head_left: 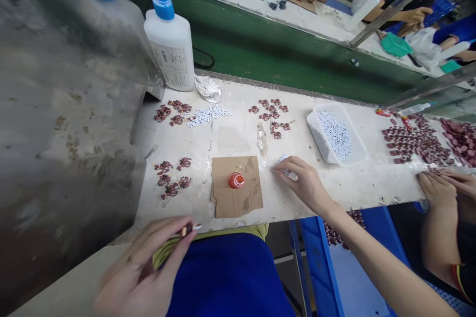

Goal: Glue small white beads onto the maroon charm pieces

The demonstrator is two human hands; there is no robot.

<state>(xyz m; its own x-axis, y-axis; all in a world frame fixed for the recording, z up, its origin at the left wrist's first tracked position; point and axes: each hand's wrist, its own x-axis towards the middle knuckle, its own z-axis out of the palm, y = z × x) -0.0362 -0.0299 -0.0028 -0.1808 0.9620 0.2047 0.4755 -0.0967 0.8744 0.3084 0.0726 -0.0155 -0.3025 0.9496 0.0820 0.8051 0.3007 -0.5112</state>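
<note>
Low at the left, my left hand [148, 262] pinches a small brown-red figure [188, 229] between thumb and fingertips; a white bit sticks out of its right end. My right hand [307, 183] has its thumb and fingers closed together at a little pile of white pieces [284, 158] on the table. Whatever is between those fingertips is too small to make out. Between the hands, a round red pot [236, 180] with orange-red content rests on a cardboard piece [219, 203]. Similar brown-red figures [173, 188] lie in loose groups to the left and at the back.
A tall white bottle [173, 54] with blue nozzle stands back left near a metal wall [67, 133]. White pieces fill a plastic tub [357, 153] on the right. More pieces [208, 115] lie loose behind. A co-worker's hands [442, 188] rest at the right edge.
</note>
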